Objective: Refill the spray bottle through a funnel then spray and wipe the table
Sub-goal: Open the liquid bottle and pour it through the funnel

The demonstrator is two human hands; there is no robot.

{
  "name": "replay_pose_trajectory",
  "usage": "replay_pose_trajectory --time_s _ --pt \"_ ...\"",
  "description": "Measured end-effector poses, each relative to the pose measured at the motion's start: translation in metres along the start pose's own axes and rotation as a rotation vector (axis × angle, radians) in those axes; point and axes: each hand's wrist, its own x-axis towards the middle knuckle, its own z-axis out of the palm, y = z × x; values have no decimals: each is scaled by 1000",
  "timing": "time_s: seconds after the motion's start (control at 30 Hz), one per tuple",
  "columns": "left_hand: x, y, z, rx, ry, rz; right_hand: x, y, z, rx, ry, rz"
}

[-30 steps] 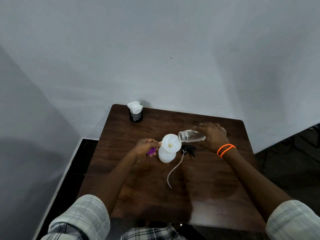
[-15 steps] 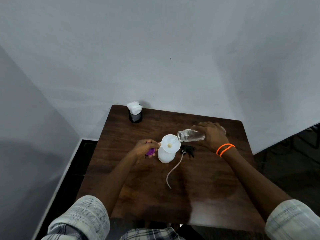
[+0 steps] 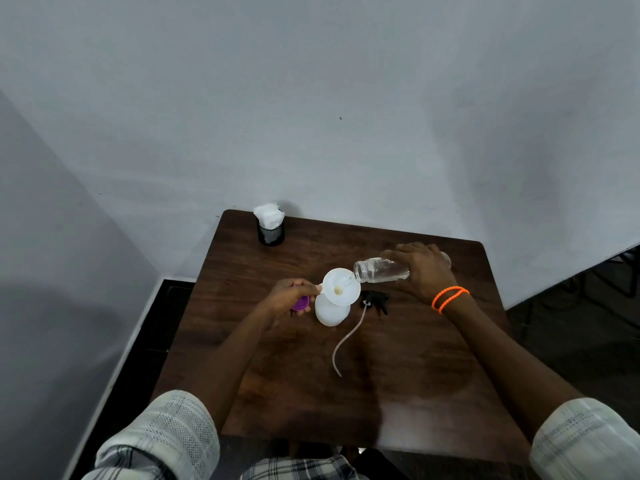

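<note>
The right hand (image 3: pixel 420 271) is wrapped around a clear bottle (image 3: pixel 381 270) tipped almost level, its mouth over the far right rim of the white funnel (image 3: pixel 341 286), which sits in the neck of the white spray bottle (image 3: pixel 330 311) near the middle of the table (image 3: pixel 433 358). The left hand (image 3: pixel 292 299) pinches the funnel's tab and also grips a purple cap (image 3: pixel 300 303). Main risk, in my judgement: the stream lands close to the rim (not the centre), so a slight drift would spill onto the wood; a faster tip could overtop the funnel or unseat it. The black spray head (image 3: pixel 375 302) lies just right of the spray bottle, its tube (image 3: pixel 346 344) trailing toward the near edge, where a forearm could snag it. A black cup of tissues (image 3: pixel 270 225) stands well clear at the far left corner.
</note>
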Motion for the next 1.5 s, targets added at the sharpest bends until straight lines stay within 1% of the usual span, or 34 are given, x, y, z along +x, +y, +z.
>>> replay_pose_trajectory --time_s 0.3,1.5 --pt "0 -1 -1 -12 -22 -9 1 -3 -1 -9 11 -14" --pt "4 2 -5 4 -4 -19 1 -7 -1 -15 41 -20"
